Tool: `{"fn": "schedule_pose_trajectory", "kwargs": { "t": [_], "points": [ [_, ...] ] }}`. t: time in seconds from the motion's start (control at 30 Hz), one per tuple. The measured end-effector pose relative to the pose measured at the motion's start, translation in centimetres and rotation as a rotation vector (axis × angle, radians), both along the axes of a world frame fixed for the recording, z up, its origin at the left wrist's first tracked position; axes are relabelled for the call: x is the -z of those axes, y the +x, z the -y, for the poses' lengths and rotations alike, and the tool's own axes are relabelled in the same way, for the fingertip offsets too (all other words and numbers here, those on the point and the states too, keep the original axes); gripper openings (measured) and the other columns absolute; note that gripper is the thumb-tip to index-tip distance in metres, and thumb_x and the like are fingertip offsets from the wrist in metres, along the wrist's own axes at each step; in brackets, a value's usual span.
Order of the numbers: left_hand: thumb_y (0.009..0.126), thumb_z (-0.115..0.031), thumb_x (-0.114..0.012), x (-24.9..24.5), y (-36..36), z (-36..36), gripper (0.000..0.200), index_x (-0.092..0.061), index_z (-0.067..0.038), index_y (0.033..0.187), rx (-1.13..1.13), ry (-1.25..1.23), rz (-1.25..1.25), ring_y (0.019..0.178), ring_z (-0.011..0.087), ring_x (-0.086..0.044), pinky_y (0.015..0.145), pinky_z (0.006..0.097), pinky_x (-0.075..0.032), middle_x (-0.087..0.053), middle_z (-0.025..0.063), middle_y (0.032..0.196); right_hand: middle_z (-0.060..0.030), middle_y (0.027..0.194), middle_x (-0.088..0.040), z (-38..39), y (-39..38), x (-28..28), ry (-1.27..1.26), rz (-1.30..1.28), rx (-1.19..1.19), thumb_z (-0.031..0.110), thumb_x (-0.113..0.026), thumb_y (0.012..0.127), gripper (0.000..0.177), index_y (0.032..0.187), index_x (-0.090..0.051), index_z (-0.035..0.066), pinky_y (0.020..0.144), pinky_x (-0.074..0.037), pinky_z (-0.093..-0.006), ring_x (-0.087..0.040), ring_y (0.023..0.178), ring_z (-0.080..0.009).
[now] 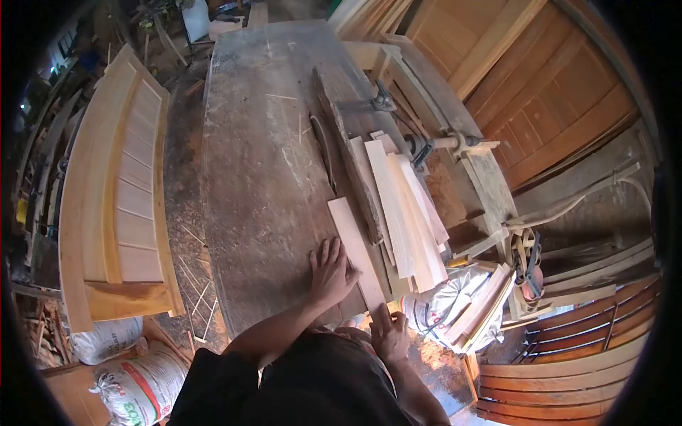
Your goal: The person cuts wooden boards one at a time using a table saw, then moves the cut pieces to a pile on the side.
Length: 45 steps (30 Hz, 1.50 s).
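Note:
A pale wooden strip lies flat on the dark workbench, pointing away from me. My left hand rests on the bench top at the strip's left side, fingers stretched out and the thumb against its edge. At the strip's near end, by the bench's front edge, my right hand has its fingers bent around the wood. Just right of the strip, a long dark board runs along the bench. Beyond that board lies a fanned stack of pale wooden slats.
Clamps stand at the bench's right side. A panelled wooden door leans at the left. Filled sacks sit on the floor, and another sack with offcuts is near my right. Large door panels stand at the back right.

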<state>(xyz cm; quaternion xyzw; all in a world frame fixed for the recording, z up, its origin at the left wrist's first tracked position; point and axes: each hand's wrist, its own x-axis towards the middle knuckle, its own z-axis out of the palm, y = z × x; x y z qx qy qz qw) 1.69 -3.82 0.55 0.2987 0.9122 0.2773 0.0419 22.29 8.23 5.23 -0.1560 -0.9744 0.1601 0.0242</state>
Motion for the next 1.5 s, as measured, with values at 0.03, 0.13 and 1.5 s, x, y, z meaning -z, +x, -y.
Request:
{"fn": "schedule_pose_trajectory", "kwargs": {
  "t": [0.03,0.13,1.5],
  "points": [
    [0.094,-0.054,-0.066,0.1,-0.3,-0.4,0.09,-0.039,0.01,0.152,0.018,0.001,0.014,0.152,0.0487,-0.029,0.118,0.0721,-0.017,-0.036,0.0291,0.162,-0.0135,0.119,-0.062,-0.3,-0.7,0.0,0.046,-0.003,-0.05,0.023,-0.07,0.089,0.04,0.125,-0.064,0.01,0.088,-0.05,-0.0505,-0.057,0.101,-0.0386],
    [0.095,-0.054,-0.065,0.0,-0.4,-1.4,0.089,-0.037,0.008,0.153,0.041,0.013,0.067,0.154,0.0477,-0.026,0.119,0.0726,-0.014,-0.032,0.0289,0.164,-0.0083,0.126,-0.058,-0.3,-1.9,1.1,0.009,-0.037,0.014,0.025,-0.07,0.088,0.035,0.12,-0.065,0.013,0.086,-0.052,-0.0508,-0.057,0.099,-0.0393],
    [0.098,-0.026,-0.059,2.0,-8.1,-5.6,0.058,-0.05,0.0,0.149,-0.348,0.128,0.05,0.156,0.0399,-0.027,0.123,0.0648,-0.015,-0.035,0.023,0.165,-0.0293,0.121,-0.062,-3.6,-18.3,2.1,0.06,0.149,-0.028,0.041,-0.069,0.094,0.058,0.147,-0.052,0.024,0.085,-0.057,-0.0573,-0.065,0.109,-0.0492]
  ]
}}
